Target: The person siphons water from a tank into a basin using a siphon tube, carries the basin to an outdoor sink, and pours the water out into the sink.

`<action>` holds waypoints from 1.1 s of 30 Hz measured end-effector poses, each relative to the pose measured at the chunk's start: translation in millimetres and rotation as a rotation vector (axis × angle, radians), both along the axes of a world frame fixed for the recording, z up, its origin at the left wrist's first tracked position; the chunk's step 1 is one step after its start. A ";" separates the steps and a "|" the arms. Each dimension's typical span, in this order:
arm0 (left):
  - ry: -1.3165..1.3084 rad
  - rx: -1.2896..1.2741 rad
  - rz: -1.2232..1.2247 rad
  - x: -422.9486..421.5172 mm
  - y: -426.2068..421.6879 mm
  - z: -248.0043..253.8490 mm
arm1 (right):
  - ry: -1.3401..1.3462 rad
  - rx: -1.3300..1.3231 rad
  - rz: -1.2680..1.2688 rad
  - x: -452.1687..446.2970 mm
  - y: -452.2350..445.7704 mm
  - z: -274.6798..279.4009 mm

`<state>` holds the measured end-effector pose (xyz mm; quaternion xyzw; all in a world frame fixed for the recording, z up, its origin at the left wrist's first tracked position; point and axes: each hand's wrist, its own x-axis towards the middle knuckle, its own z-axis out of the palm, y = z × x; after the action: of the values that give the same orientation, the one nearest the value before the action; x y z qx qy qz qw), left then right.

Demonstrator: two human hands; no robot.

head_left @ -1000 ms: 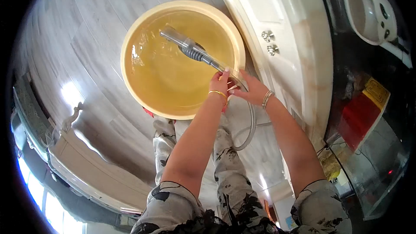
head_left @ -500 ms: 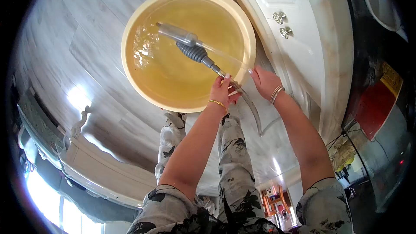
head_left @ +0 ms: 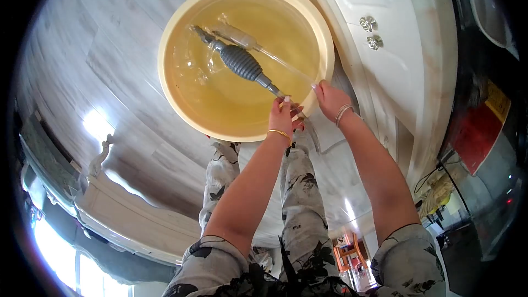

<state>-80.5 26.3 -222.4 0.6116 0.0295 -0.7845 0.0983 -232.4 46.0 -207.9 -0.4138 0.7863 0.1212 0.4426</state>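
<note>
A round yellow tub (head_left: 165,80) holds yellowish water. Over and in it lies a grey ribbed bulb pump (head_left: 241,62), its clear hose running back under my left hand (head_left: 284,114). The fingers of my left hand are closed round that hose near the tub's front rim. My right hand (head_left: 331,100) pinches the end of a thin clear tube (head_left: 286,66) at the right rim. At that tube's far end a wider clear cylinder (head_left: 236,36) lies beside the bulb, partly in the water.
A white cabinet (head_left: 396,66) with two ornate knobs (head_left: 374,42) stands right of the tub. Grey wood-look floor (head_left: 104,77) spreads to the left. Cream furniture (head_left: 126,214) stands lower left, and a red and yellow box (head_left: 476,137) is at the far right.
My right hand has moved away from my left, holding the thin tube. The cylinder and the bulb pump have come apart and now lie side by side. The tub appears higher in view.
</note>
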 end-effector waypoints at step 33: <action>-0.004 0.034 0.090 -7.7 11.7 -4.5 | 0.059 -0.057 0.057 22.0 24.2 -15.9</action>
<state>-88.2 38.0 -226.9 0.6127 0.0701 -0.7774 0.1233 -210.3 70.3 -223.8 -0.4445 0.7900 0.1234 0.4037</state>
